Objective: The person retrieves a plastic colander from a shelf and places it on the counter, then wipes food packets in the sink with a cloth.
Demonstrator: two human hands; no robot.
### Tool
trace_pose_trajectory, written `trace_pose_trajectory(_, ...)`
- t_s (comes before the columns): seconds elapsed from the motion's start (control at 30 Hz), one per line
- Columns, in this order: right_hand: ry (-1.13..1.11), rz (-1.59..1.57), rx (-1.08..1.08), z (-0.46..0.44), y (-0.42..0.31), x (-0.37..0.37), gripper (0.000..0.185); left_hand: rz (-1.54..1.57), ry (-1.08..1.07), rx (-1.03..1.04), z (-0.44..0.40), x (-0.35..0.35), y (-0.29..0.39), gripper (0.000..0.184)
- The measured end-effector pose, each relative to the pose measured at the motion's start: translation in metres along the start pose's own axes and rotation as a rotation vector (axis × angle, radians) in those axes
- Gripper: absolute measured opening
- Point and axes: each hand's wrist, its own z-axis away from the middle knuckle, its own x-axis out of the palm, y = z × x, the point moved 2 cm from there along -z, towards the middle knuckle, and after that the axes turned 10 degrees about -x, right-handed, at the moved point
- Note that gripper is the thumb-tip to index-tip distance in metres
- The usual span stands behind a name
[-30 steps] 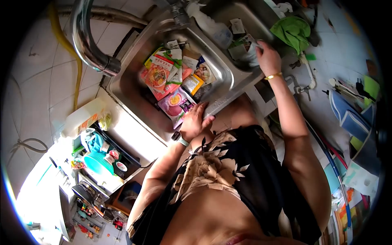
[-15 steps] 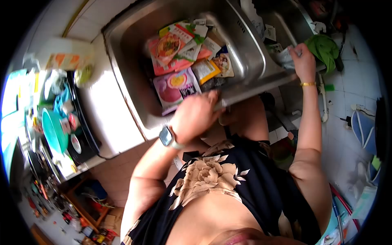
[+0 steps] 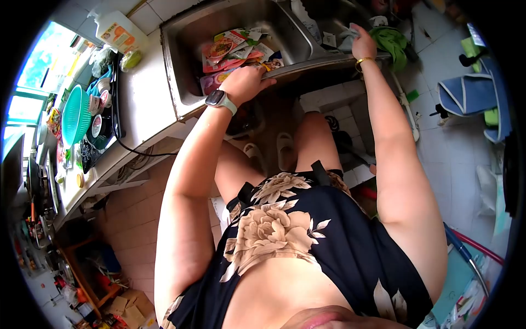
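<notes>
My left hand, with a watch at the wrist, is closed over the front edge of the steel sink, its thumb below the rim. Its fingertips are partly hidden. Just beyond it, several colourful food packets lie heaped in the left basin. My right hand, wearing a gold bracelet, is closed on a crumpled pale grey piece at the front of the smaller right basin. I cannot tell whether that piece is cloth or plastic. A green cloth hangs over the sink's right end beside this hand.
Left of the sink runs a white counter with a large white jug and a teal basket. A black cable hangs off its edge. Blue fabric hangs at the right wall. Cardboard lies on the floor.
The view has tilted and drawn back, showing more floor and less of the sink. My left hand remains on the front edge; my right hand still holds the pale grey piece.
</notes>
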Motion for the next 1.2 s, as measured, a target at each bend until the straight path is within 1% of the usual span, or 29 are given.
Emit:
trace_pose_trajectory(0.07,0.034,0.009,-0.018,0.001,-0.001,0.0,0.043,0.006,0.038,0.019,0.001,0.0,0.0,0.048)
trace_pose_trajectory(0.1,0.066,0.007,0.008,-0.001,0.002,0.003,0.043,0.007,0.057,0.018,0.001,-0.004,0.002,0.048)
trace_pose_trajectory(0.2,0.085,-0.008,0.04,-0.005,0.002,0.003,0.041,-0.023,0.034,0.02,0.003,-0.005,0.004,0.048)
trace_pose_trajectory(0.27,0.027,0.058,0.057,-0.005,0.003,-0.001,0.038,-0.033,0.022,0.017,0.0,-0.002,0.004,0.049)
trace_pose_trajectory(0.3,0.029,0.069,0.061,-0.005,0.003,-0.003,0.038,-0.026,0.021,0.026,-0.001,0.0,0.005,0.049)
trace_pose_trajectory(0.37,-0.071,0.059,0.06,-0.007,0.001,-0.005,0.033,-0.045,0.026,0.024,-0.004,0.002,0.004,0.05)
trace_pose_trajectory(0.4,-0.069,0.065,0.067,-0.006,0.003,-0.007,0.033,-0.041,0.024,0.032,-0.005,0.004,0.004,0.05)
trace_pose_trajectory(0.47,-0.127,0.062,-0.003,-0.006,0.002,-0.003,0.029,-0.071,0.079,0.067,-0.006,0.007,0.003,0.05)
trace_pose_trajectory(0.53,-0.218,-0.084,-0.265,-0.025,0.05,0.023,0.029,-0.088,0.082,0.071,-0.005,0.009,0.001,0.047)
trace_pose_trajectory(0.57,-0.319,-0.005,-0.081,-0.014,0.018,0.004,0.03,-0.101,0.099,0.074,-0.005,0.008,0.002,0.046)
trace_pose_trajectory(0.6,-0.313,-0.008,-0.101,-0.019,0.017,0.008,0.03,-0.102,0.093,0.06,-0.003,0.007,0.004,0.046)
trace_pose_trajectory(0.67,-0.336,0.086,-0.17,-0.027,0.029,0.022,0.03,-0.101,0.115,0.064,-0.006,0.01,0.002,0.045)
trace_pose_trajectory(0.7,-0.397,0.063,-0.128,-0.03,0.031,0.025,0.029,-0.083,0.15,0.078,-0.004,0.01,0.002,0.045)
trace_pose_trajectory(0.8,-0.469,0.029,-0.098,-0.03,0.035,0.026,0.028,-0.066,0.114,0.053,-0.002,0.003,0.006,0.043)
trace_pose_trajectory(0.83,-0.404,0.06,-0.113,-0.028,0.033,0.025,0.026,-0.048,0.109,0.024,-0.003,0.005,0.004,0.046)
trace_pose_trajectory(0.87,-0.409,0.056,-0.117,-0.021,0.025,0.019,0.026,-0.05,0.108,0.017,-0.001,0.002,0.005,0.046)
trace_pose_trajectory(0.93,-0.37,0.067,-0.106,-0.011,0.001,0.002,0.025,0.072,-0.086,-0.056,-0.005,-0.007,0.002,0.053)
trace_pose_trajectory(0.97,-0.366,0.058,-0.112,-0.01,-0.005,0.0,0.025,0.244,-0.173,-0.078,-0.015,-0.005,-0.011,0.058)
trace_pose_trajectory(1.0,-0.355,0.084,-0.086,-0.009,-0.007,-0.002,0.025,0.424,-0.284,-0.135,-0.014,-0.035,-0.012,0.061)
trace_pose_trajectory(1.07,-0.349,0.099,-0.049,-0.005,-0.007,-0.003,0.024,0.24,-0.344,-0.245,-0.056,-0.027,-0.06,0.058)
trace_pose_trajectory(1.13,-0.309,0.016,-0.052,-0.003,-0.009,-0.005,0.023,-0.006,-0.109,-0.214,-0.081,-0.023,-0.107,0.053)
trace_pose_trajectory(1.2,-0.303,0.007,-0.035,0.0,-0.015,-0.009,0.022,-0.212,-0.102,-0.298,-0.112,-0.004,-0.161,0.06)
